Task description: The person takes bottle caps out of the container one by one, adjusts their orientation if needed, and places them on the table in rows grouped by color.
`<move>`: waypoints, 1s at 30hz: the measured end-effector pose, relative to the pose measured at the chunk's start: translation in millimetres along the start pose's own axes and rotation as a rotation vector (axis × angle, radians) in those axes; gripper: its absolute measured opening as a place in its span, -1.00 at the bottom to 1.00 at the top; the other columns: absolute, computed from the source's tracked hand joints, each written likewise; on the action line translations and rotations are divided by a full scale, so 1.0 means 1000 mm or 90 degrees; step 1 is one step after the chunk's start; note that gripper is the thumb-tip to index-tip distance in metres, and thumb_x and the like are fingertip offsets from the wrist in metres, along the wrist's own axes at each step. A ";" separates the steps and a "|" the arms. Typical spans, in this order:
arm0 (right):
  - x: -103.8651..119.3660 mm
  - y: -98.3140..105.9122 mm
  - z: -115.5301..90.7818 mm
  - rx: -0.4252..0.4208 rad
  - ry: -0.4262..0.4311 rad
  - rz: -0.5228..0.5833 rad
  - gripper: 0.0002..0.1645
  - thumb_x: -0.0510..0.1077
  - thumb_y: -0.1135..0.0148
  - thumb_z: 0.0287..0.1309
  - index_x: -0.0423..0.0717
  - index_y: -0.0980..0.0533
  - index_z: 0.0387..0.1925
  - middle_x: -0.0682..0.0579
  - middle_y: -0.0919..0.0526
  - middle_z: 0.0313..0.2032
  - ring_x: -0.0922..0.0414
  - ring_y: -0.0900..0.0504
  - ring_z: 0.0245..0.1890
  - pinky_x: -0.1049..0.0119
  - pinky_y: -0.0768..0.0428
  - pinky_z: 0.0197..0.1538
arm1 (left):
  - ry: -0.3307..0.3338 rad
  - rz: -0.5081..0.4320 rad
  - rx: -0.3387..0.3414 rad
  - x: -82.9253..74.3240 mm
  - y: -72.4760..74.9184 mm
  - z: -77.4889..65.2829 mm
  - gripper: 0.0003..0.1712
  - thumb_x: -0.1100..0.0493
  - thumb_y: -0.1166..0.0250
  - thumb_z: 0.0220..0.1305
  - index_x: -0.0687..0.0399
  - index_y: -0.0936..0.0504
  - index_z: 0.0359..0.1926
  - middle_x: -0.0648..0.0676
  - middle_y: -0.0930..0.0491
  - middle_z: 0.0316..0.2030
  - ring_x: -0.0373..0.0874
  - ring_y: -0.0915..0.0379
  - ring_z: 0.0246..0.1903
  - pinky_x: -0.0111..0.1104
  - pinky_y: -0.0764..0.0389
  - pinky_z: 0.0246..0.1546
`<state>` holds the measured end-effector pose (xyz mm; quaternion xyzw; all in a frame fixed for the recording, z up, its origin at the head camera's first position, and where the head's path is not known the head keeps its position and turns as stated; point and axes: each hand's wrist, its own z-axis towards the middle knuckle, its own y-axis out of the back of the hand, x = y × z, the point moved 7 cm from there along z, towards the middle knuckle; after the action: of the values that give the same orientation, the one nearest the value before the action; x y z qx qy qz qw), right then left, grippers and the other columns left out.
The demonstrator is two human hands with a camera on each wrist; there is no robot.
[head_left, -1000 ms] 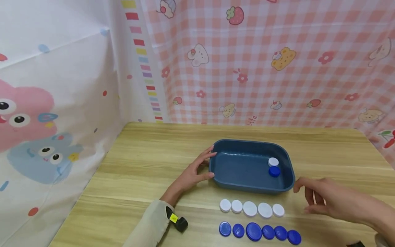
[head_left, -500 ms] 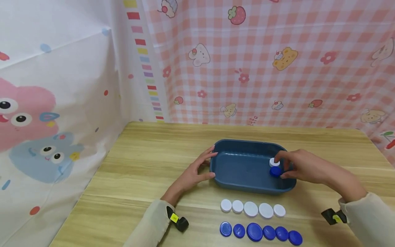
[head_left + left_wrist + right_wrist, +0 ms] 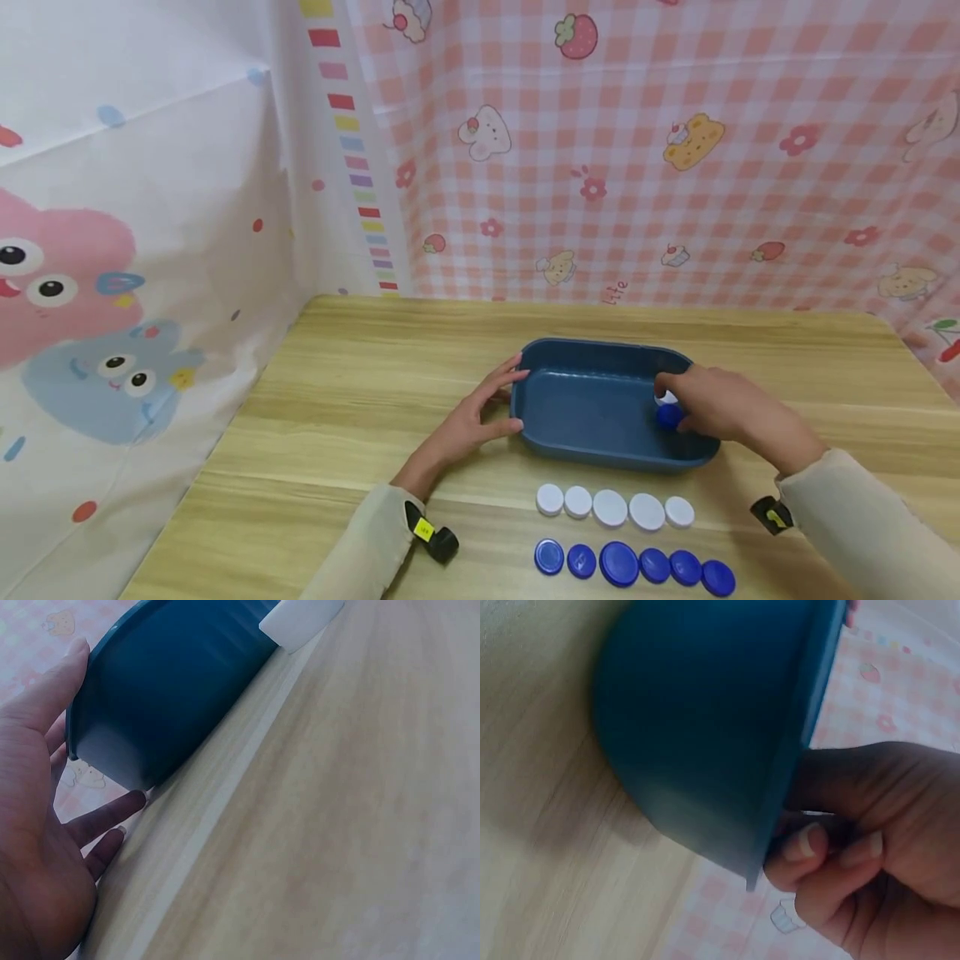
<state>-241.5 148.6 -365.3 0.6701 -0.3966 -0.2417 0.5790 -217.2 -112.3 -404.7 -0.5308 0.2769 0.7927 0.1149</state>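
Observation:
A dark blue plastic basin [image 3: 585,412] sits on the table, with a white bottle cap [image 3: 664,400] and a blue bottle cap [image 3: 669,417] close together at its right end. My right hand [image 3: 723,404] reaches over the right rim, index finger and thumb down at these two caps and partly covering the white one. In the right wrist view the basin wall hides those fingertips, while other fingers [image 3: 829,877] curl outside the rim; I cannot tell whether a cap is pinched. My left hand [image 3: 468,425] rests against the basin's left end, thumb and fingers spread and fairly straight.
In front of the basin lies a row of several white caps [image 3: 609,508]. Nearer still is a row of several blue caps [image 3: 618,564]. A pink checked cloth [image 3: 637,192] hangs behind the wooden table [image 3: 360,375], and a white printed cloth [image 3: 187,250] hangs at left.
My right hand has come in from the right of the basin, over its rim, and down to the two caps. The left hand and both rows of caps stay in place.

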 end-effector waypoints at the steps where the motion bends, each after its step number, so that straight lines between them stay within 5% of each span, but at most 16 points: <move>1: 0.001 0.000 0.002 0.000 -0.008 -0.017 -0.52 -0.21 -0.51 -0.11 -0.17 -0.53 -0.11 0.00 -0.56 -0.44 0.10 -0.50 -0.51 0.12 -0.59 -0.44 | 0.001 0.001 0.000 0.000 0.000 0.000 -0.30 0.29 -0.26 0.28 0.24 -0.21 0.39 0.15 0.10 0.48 0.23 -0.28 0.15 0.15 -0.24 0.18; 12: 0.001 -0.014 0.015 0.026 -0.042 -0.043 -0.63 -0.34 -0.47 -0.11 -0.18 -0.53 -0.20 -0.08 -0.58 -0.39 0.02 -0.54 -0.49 0.08 -0.57 -0.47 | -0.006 -0.001 -0.001 0.003 -0.003 0.000 -0.29 0.22 -0.27 0.29 0.27 -0.20 0.38 0.18 0.11 0.48 0.27 -0.22 0.21 0.13 -0.24 0.19; 21: 0.006 -0.019 0.020 0.044 -0.028 0.018 -0.49 -0.35 -0.51 -0.16 -0.21 -0.52 -0.09 -0.14 -0.61 -0.28 -0.05 -0.60 -0.36 0.02 -0.61 -0.38 | -0.012 0.012 -0.014 0.033 0.000 0.002 -0.22 -0.03 -0.29 0.28 0.13 -0.21 0.41 -0.08 0.09 0.48 0.07 -0.28 0.21 -0.03 -0.30 0.20; 30: 0.006 -0.027 0.030 0.073 0.024 0.159 -0.34 -0.25 -0.54 -0.16 -0.05 -0.41 0.02 0.05 -0.48 -0.48 0.14 -0.45 -0.48 0.26 -0.51 -0.42 | -0.010 -0.011 -0.007 0.000 0.000 0.000 -0.30 0.23 -0.27 0.28 0.23 -0.22 0.38 0.20 0.11 0.47 0.35 -0.23 0.18 0.19 -0.21 0.18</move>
<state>-255.1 126.4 -397.1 0.6516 -0.4792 -0.1320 0.5730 -217.1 -112.3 -404.4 -0.5272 0.2673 0.7975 0.1210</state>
